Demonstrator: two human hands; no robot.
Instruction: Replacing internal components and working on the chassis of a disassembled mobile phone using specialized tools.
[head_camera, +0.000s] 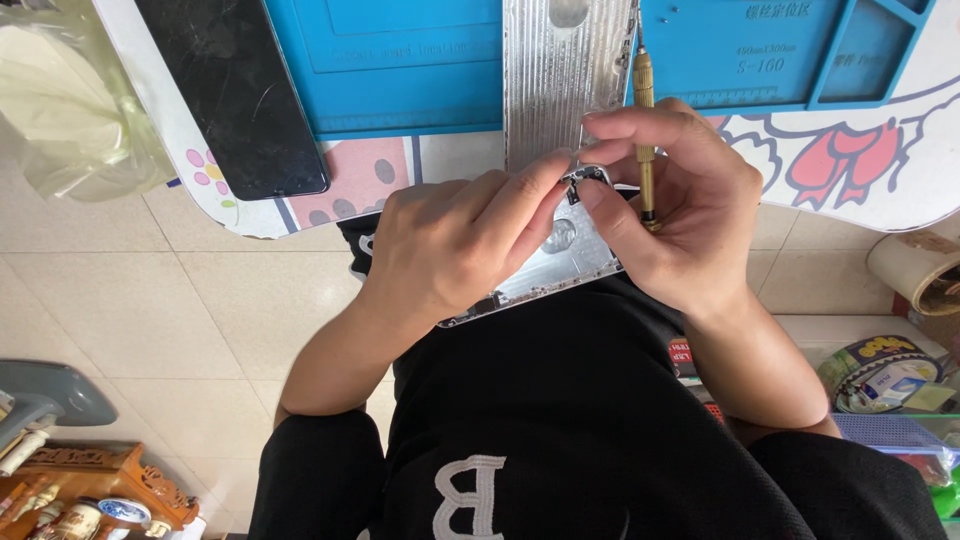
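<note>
My left hand (455, 240) grips a silver metal phone housing (560, 262) held over my lap, with its index finger stretched toward the top corner. My right hand (672, 205) pinches a small dark part at that same corner between thumb and forefinger. A gold-handled precision screwdriver (644, 110) is tucked between the right hand's fingers and sticks up over the table edge. The lower part of the housing is hidden under my left hand.
A blue repair mat (400, 70) lies on the table, with a ribbed silver metal plate (560, 80) and a black phone screen (235, 95) on it. A clear plastic bag (70, 100) sits at the left. Tape rolls (915, 270) and a basket (890, 400) stand at the right.
</note>
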